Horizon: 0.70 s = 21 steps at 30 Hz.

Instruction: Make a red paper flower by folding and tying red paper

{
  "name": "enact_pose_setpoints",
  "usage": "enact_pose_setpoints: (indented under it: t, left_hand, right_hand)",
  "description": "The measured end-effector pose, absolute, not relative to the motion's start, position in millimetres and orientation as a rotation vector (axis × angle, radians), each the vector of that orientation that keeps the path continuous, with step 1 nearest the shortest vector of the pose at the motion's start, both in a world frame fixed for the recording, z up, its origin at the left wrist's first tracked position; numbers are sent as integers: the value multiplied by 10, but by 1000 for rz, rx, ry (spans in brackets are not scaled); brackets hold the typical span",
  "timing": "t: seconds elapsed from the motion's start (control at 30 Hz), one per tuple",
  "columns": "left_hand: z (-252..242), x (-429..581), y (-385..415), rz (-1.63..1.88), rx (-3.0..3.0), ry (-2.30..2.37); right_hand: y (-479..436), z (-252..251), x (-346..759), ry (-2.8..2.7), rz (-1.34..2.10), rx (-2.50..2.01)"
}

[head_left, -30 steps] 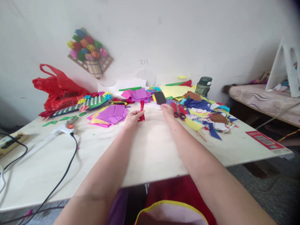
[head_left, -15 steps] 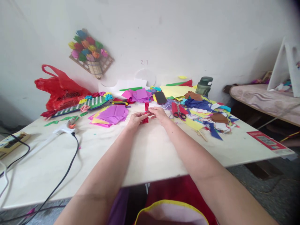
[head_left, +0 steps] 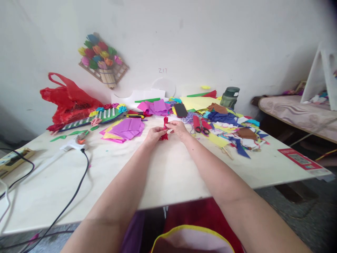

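Observation:
A narrow bundle of red pleated paper (head_left: 165,121) stands roughly upright over the white table, pinched in at its middle. From the left, my left hand (head_left: 154,136) is closed on the bundle with thumb and fingers. My right hand (head_left: 178,129) pinches the same bundle from the other side, near its middle. The fingers of both hands cover the centre of the paper, so whether a tie is there is hard to make out. Left of my hands lies a stack of purple, yellow and pink paper sheets (head_left: 128,129).
Scissors (head_left: 201,125) and a phone (head_left: 180,110) lie beyond my right hand, beside a heap of paper scraps (head_left: 237,130). A glue gun (head_left: 75,143) with a black cord is at left. Behind stand a red plastic bag (head_left: 70,100) and a green bottle (head_left: 230,97).
The red bundle has turned slightly between my fingers, and its lower end now shows more fanned out. Both hands stay in nearly the same place.

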State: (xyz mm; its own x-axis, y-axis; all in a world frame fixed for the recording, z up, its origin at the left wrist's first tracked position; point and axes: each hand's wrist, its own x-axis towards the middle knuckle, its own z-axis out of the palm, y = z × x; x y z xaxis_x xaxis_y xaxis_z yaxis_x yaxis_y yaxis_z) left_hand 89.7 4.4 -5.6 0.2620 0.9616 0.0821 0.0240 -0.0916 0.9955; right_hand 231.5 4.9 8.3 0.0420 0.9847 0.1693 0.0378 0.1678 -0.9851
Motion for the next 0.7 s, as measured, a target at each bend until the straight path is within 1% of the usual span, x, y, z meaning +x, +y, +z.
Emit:
enact_pose_setpoints:
  t: [0.5, 0.7]
  left_hand:
    - [-94, 965, 52, 1091, 1541, 1105]
    - [-81, 957, 31, 1122, 1551, 1098]
  right_hand:
    - [18, 97, 2279, -1323, 973, -1177]
    - [15, 103, 2287, -1249, 1090, -1124]
